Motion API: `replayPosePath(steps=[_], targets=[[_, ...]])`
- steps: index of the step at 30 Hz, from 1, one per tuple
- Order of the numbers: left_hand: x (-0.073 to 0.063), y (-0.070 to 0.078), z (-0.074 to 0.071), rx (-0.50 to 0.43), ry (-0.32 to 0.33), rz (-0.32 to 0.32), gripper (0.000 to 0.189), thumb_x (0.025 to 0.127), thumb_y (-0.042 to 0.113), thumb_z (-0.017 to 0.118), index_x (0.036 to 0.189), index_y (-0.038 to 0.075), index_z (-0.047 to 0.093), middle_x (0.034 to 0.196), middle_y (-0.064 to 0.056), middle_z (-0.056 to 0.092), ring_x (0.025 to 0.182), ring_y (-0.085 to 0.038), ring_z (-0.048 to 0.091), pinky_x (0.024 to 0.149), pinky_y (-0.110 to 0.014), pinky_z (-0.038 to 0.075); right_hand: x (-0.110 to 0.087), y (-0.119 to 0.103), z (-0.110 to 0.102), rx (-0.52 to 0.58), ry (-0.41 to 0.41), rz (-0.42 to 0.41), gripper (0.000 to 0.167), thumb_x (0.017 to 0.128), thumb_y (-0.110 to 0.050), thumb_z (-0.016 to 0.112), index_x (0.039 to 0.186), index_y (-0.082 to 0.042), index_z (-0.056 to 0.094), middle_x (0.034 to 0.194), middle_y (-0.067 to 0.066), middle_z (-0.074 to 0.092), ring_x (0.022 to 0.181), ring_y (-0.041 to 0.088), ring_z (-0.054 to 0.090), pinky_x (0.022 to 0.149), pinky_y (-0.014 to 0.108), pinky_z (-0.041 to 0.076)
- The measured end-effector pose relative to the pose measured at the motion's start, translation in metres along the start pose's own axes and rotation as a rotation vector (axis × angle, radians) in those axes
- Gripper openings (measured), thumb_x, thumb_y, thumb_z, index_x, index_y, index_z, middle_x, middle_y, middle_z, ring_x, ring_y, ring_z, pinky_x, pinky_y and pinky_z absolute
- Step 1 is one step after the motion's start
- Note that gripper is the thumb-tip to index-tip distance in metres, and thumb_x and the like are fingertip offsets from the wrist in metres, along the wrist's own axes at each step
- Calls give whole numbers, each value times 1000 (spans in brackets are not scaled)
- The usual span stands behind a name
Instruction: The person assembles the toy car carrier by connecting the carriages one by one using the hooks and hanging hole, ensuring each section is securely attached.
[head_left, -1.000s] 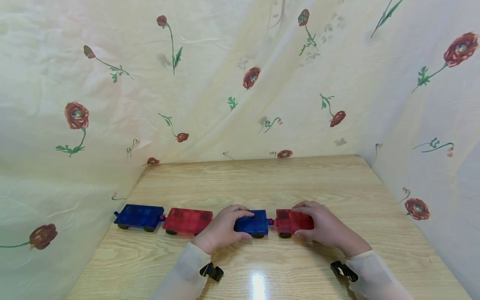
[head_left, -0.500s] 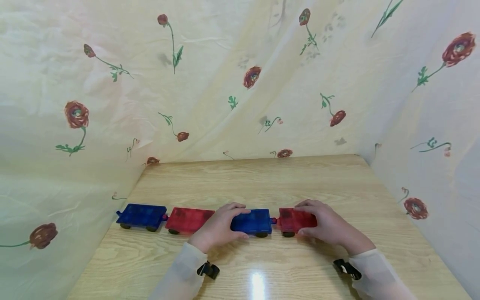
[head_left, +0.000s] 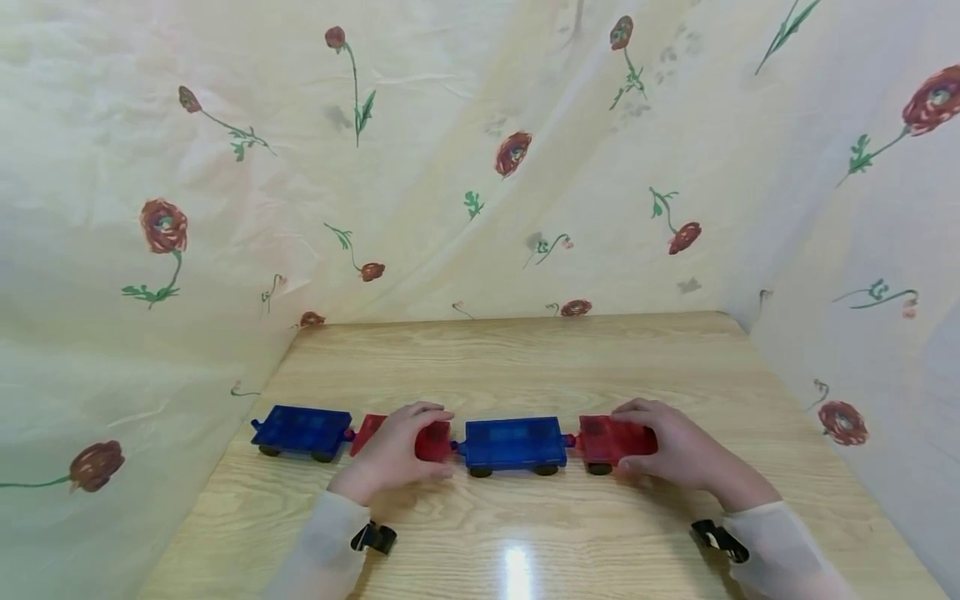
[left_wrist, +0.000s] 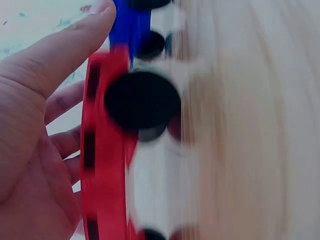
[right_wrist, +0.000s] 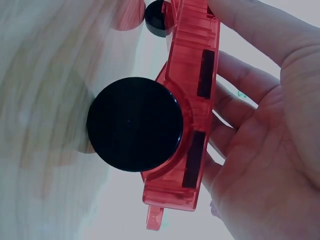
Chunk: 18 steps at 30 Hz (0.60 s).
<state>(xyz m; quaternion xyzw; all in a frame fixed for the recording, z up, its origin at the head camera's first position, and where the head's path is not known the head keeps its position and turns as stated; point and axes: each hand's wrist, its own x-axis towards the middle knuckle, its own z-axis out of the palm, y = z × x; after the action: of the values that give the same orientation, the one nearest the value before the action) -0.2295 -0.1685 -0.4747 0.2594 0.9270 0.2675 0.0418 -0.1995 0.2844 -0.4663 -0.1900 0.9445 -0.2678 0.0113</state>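
Toy train wagons in alternating blue and red form one line across the table, coupled end to end. On the right end, my right hand (head_left: 678,446) grips a red wagon (head_left: 603,437), thumb on its near side and fingers on the far side; its black wheel (right_wrist: 135,124) shows large in the right wrist view. Left of it is a blue wagon (head_left: 513,442) that neither hand touches. My left hand (head_left: 390,446) arches over the other red wagon (head_left: 432,442), hiding its middle; the wagon is blurred against this hand. A second blue wagon (head_left: 303,431) ends the line.
The wagons stand on a light wooden table (head_left: 510,358). Flower-printed cloth (head_left: 420,167) rises behind it and along both sides. Black wrist straps (head_left: 373,537) sit on both sleeves.
The whole line of wagons has shifted right with my right hand. My left hand has moved left, off the middle blue wagon and over the red one beside it.
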Motion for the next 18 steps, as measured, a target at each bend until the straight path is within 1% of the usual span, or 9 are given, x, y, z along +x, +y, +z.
replayPosePath(steps=[2,5,8,11,15,18], targets=[[-4,-7,-4,0,13,-28,84,78,51,92,151,28,57,157,0,48,145,-33,41,106,-58,49,-1,3,-3,-2,2,-11,62,82,-36,92,135,-11,70,135,7,62,117,32,59,88,51,58],[-11,-18,-11,-4,25,-65,89,75,54,93,152,29,57,158,1,46,147,-34,39,107,-61,47,-4,8,-8,-4,14,-12,62,82,-35,92,135,-11,70,135,8,63,119,34,59,90,53,57],[-19,-30,-19,5,39,-98,94,72,57,93,153,28,56,160,1,45,148,-35,37,110,-63,42,-7,14,-12,-9,22,-4,63,82,-35,92,136,-10,69,136,9,63,120,35,59,91,55,57],[-29,-46,-29,22,61,-115,96,71,56,94,154,26,55,161,-3,44,147,-38,37,110,-63,42,-11,19,-16,-7,15,10,64,82,-34,92,136,-10,69,137,12,62,120,36,59,91,57,57],[-43,-68,-40,51,105,-121,97,71,53,95,153,20,55,161,-13,43,146,-47,34,108,-71,38,-16,25,-21,5,6,28,64,82,-32,92,136,-9,68,137,15,61,120,39,58,90,57,58],[-52,-79,-45,57,132,-147,92,73,52,94,151,19,58,158,-15,45,146,-50,33,108,-74,36,-18,29,-25,13,11,31,64,82,-32,93,136,-8,69,137,16,62,120,39,59,89,56,58]])
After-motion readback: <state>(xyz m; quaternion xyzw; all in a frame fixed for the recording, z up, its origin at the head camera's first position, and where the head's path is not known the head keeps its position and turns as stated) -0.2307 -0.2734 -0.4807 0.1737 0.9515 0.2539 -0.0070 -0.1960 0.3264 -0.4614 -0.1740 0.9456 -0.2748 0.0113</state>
